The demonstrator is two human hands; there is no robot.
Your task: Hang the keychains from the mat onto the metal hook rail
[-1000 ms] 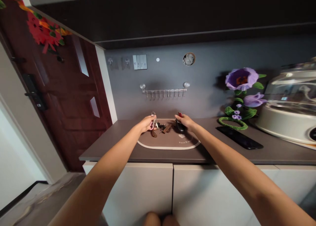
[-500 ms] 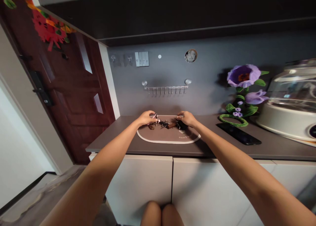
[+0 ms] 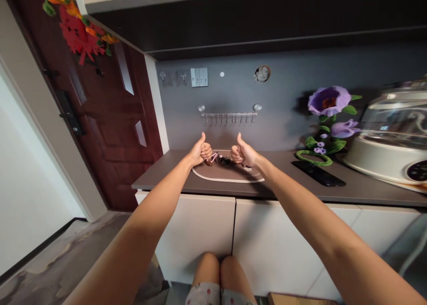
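Observation:
Both hands are raised over the counter with thumbs up and fingers curled into the palms. My left hand [image 3: 201, 150] is a fist with nothing visible in it, at the left end of the mat. My right hand [image 3: 244, 152] makes the same shape on the other side, also with nothing showing in it. Between and behind them, a bunch of keys [image 3: 224, 159] with a pink strap [image 3: 214, 157] lies on the brown, white-edged oval mat [image 3: 220, 176]. My right hand partly hides the items at that end.
On the wall hangs a clear hook rail [image 3: 229, 114]. To the right are a black phone [image 3: 318, 173], purple handmade flowers [image 3: 328, 101] with a green ring base and a cream appliance [image 3: 376, 158] with a clear lid. A dark shelf [image 3: 233, 20] overhangs the counter. At left stands a red-brown door [image 3: 123, 162].
Both hands have let go of the items on the mat, lifted slightly and closed into thumbs-up fists. The keys stay on the mat. The camera view has shifted a little.

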